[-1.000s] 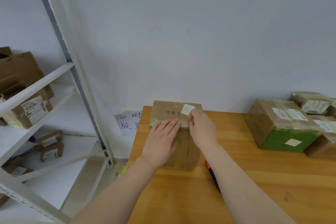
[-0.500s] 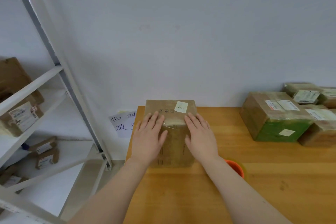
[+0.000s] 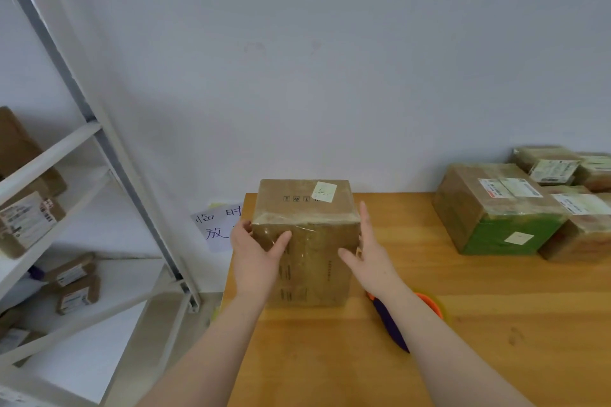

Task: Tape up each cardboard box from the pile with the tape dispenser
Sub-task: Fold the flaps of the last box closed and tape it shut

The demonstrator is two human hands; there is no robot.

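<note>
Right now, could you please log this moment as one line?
left hand: grips cardboard box, left edge | right hand: flat on right side | tape dispenser: on table, idle

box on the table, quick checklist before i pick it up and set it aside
1. Left hand grips the cardboard box at its left side: ok.
2. Right hand lies flat against its right side: ok.
3. Tape strip runs across the top front edge: ok, slightly wrinkled.
4. Other seams taped: cannot tell, hidden.
5. Tape dispenser lies apart from the box, partly behind the right forearm: ok.
6. Bare table between box and pile: ok.
</note>
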